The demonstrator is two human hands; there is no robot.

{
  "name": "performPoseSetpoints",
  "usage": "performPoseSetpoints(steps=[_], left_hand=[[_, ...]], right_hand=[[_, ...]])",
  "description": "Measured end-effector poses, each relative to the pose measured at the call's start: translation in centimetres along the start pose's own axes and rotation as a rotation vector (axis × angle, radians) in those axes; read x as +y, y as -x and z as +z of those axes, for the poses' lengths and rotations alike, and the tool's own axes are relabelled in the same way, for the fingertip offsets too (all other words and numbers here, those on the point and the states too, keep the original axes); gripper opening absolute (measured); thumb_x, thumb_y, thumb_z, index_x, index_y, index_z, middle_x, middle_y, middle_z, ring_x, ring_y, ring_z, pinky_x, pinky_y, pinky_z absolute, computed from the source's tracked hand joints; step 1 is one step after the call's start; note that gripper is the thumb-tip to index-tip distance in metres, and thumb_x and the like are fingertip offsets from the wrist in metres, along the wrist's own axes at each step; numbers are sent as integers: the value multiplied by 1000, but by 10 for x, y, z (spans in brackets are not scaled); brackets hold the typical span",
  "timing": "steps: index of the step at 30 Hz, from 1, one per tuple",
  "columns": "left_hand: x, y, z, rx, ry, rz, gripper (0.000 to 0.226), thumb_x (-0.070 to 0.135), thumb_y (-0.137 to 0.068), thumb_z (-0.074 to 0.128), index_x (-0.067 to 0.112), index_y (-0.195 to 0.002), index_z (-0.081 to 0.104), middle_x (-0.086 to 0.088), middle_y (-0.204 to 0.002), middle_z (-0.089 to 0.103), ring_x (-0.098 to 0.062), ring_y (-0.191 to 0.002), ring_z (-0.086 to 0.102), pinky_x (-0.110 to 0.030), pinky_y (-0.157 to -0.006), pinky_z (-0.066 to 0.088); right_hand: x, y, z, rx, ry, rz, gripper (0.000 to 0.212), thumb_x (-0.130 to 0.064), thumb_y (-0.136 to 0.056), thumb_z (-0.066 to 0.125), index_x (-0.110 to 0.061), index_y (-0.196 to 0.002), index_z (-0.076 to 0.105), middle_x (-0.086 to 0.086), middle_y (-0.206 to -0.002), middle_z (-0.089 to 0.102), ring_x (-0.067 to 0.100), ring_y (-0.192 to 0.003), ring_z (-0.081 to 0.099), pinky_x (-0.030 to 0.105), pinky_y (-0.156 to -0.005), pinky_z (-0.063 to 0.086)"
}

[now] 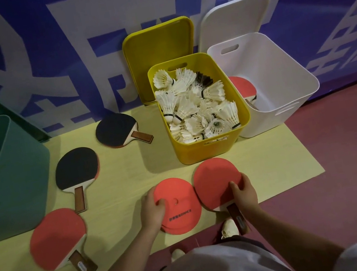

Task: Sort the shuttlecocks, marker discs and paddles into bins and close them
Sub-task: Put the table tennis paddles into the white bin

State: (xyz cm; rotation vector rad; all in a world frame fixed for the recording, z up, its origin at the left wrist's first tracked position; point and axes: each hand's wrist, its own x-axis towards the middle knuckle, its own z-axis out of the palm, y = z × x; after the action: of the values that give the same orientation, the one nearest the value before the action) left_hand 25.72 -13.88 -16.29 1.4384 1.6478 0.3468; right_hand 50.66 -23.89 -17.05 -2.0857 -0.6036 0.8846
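Lower centre: left hand (151,209) grips marker discs (178,207), right hand (245,193) grips paddle (216,182). Shuttlecocks (193,104) binned; three paddles loose, lids off.

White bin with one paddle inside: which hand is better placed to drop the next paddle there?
Probably the right hand. It already grips a red paddle, and the white bin stands on that side. The left hand holds the discs.
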Motion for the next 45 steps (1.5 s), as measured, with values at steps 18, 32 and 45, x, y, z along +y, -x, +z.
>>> performPoseSetpoints(steps=[18, 32, 45], left_hand=[[97, 5, -101, 212, 498, 251, 51, -1, -91, 43, 26, -135, 47, 5, -123, 51, -16, -110, 50, -28, -85, 42], [232, -6, -71, 34, 707, 361, 42, 12, -93, 47, 32, -129, 50, 4, -122, 57, -20, -110, 57, -43, -90, 52], [307, -33, -3, 32, 772, 317, 46, 5, -95, 44, 27, -136, 47, 1, -128, 53, -20, -113, 55, -35, -90, 48]], right_hand=[[-24, 18, -29, 379, -485, 131, 46, -19, -97, 49, -12, -142, 41, 12, -138, 49, 29, -122, 49, 41, -99, 43], [-55, 9, -106, 530, -673, -19, 45, -17, -96, 53, -20, -139, 45, 5, -138, 51, 22, -122, 52, 39, -100, 44], [-161, -90, -185, 512, -592, -303, 46, -12, -94, 54, -15, -139, 44, 1, -136, 50, 12, -123, 47, 26, -102, 38]])
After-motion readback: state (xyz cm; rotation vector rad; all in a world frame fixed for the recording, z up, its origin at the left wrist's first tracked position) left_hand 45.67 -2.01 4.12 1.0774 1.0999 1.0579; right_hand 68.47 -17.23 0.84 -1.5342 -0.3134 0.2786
